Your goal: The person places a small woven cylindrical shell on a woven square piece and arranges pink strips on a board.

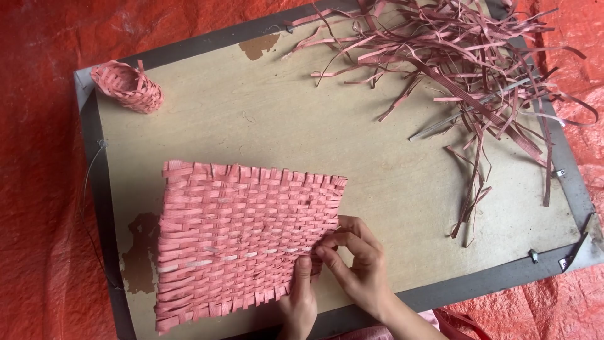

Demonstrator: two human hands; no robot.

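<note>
Two bare hands work at the lower right corner of a flat pink woven mat of plastic strapping (242, 236), which lies on the near left part of a beige rectangular board worktop with a dark grey metal frame (390, 182). Left hand (299, 302) comes up from the bottom edge, fingers pressed on the mat's lower right edge, thumb pointing up along the weave; it pins the mat rather than gripping, no strip clearly closed in it. Right hand (358, 261) sits just beside it, on the mat's right edge, fingers curled in narrow and pinching at the strip ends there; which single strip is pinched is too small to tell. Mat is tilted a little, top edge running from upper left down to the right, with loose strip ends fringing all sides.

Small pink woven basket of the same strapping (128, 87) lies on its side at the far left corner of the worktop, well apart from the hands. Loose tangled pile of dusty pink strapping strips (465, 56) covers the far right part, some strands trailing down toward the right edge. Thin grey metal rod (469, 112) lies among those strips. Worktop surface has patches of peeled brown coating. Orange-red woven tarp (38, 189) lies under and around the worktop.
</note>
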